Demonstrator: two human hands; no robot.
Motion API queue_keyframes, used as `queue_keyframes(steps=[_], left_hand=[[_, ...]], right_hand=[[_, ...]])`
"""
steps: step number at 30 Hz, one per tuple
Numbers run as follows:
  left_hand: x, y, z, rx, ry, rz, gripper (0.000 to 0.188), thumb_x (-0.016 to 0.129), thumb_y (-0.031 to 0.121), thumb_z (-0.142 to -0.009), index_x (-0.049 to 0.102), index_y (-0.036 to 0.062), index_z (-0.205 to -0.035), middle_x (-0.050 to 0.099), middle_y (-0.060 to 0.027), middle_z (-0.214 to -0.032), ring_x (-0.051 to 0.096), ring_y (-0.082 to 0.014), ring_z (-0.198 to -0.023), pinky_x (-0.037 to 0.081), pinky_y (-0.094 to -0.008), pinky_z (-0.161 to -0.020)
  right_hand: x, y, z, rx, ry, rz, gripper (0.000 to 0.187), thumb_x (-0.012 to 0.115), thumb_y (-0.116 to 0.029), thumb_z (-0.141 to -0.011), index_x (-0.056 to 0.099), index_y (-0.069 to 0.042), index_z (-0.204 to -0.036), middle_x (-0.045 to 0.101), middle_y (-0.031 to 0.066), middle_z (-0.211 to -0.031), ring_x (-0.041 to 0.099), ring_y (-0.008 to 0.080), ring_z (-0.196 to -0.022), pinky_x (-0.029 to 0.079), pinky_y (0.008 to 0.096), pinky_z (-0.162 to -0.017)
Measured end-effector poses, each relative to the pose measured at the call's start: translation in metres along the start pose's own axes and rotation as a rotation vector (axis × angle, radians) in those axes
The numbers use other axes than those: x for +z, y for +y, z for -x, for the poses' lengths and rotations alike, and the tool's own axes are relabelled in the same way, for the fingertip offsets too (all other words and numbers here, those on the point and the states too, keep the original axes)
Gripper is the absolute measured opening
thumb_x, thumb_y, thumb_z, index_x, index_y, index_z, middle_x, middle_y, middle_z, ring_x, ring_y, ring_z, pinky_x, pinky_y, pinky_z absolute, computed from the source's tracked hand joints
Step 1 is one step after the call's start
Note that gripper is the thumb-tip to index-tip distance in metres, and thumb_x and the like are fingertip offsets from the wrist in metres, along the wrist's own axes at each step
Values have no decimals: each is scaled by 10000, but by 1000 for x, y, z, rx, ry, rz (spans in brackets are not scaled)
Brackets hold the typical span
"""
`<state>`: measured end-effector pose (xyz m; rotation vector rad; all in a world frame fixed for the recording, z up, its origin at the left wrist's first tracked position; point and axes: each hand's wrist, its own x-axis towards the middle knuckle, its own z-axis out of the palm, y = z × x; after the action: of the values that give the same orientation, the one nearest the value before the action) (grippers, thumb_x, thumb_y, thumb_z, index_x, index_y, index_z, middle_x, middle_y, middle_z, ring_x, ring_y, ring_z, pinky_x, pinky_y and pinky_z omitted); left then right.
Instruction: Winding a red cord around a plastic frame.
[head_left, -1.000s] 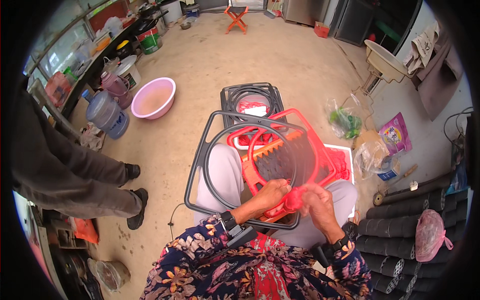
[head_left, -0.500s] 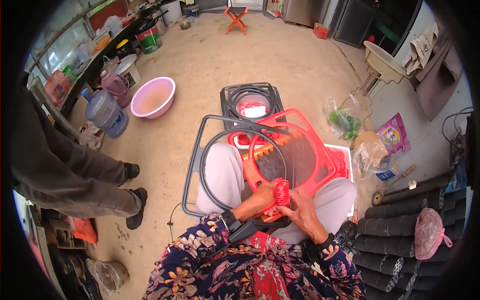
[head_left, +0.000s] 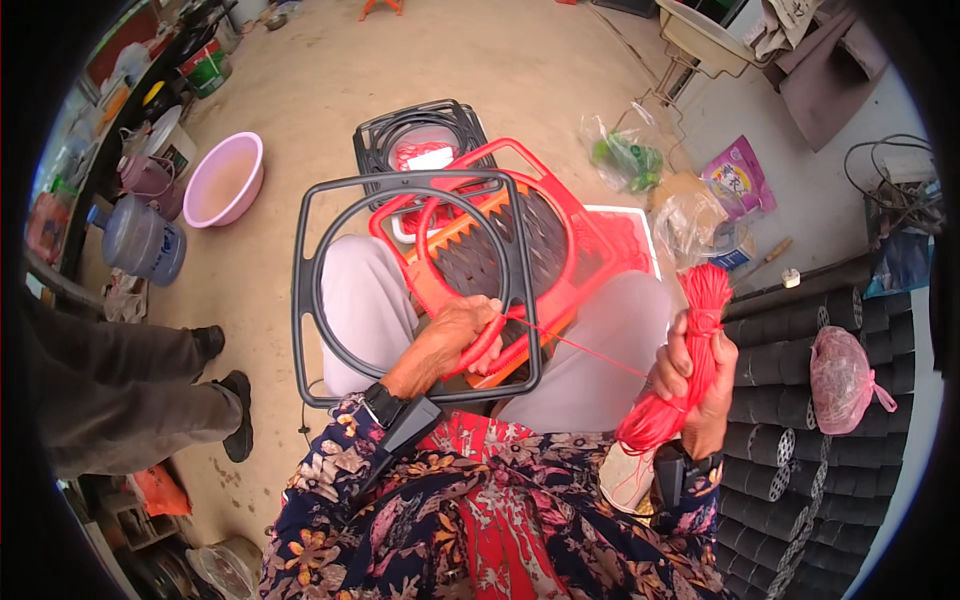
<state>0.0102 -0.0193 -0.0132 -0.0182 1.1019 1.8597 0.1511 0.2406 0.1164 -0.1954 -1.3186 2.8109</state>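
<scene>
Head view shows the left hand (head_left: 455,335) pinching the red ring (head_left: 500,240) at its low edge, on the lap, with a black frame (head_left: 305,290) around it. The right hand (head_left: 695,375) is closed tight around a red cord bundle (head_left: 680,360), held up and off to the right. The bundle stands nearly straight up. A thin cord (head_left: 580,348) runs tight from the ring across to the bundle. The left hand is nearer the ring.

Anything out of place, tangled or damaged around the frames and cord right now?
Nothing stands out. The left hand grips the red ring inside the grey frame on the lap; the right hand holds a tidy red cord bundle, one strand running taut between them.
</scene>
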Motion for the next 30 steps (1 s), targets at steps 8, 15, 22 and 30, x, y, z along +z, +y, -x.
queue_keyframes(steps=[8,15,22,30], left_hand=[[16,5,5,-37,-39,-102,223,523,209,-968,536,4,-881,551,-113,-551,483,-170,-346,369,-300,-301],[28,-22,12,-153,-64,-326,196,612,181,-921,590,7,-834,574,-59,-570,490,-119,-377,353,-249,-349],[42,-43,17,49,-40,-616,204,607,187,-893,575,11,-795,560,-73,-550,502,-163,-382,385,-313,-376],[43,-57,18,216,124,-944,365,525,295,-932,617,-30,-793,566,-255,-680,600,-416,-701,442,-473,-625]], right_hand=[[-17,-22,35,98,26,272,422,523,-369,-920,484,29,-1054,448,48,-603,437,129,-415,378,275,-368],[31,-58,-8,-188,-50,-109,425,383,-365,-994,464,28,-1135,396,-7,-627,386,84,-418,363,241,-344],[104,-46,-69,-90,-382,-269,411,365,-282,-1010,435,101,-1143,410,23,-685,414,98,-479,400,260,-396],[138,7,-118,-445,-236,394,289,675,-134,-865,562,-25,-1108,652,39,-964,634,134,-777,514,275,-743]])
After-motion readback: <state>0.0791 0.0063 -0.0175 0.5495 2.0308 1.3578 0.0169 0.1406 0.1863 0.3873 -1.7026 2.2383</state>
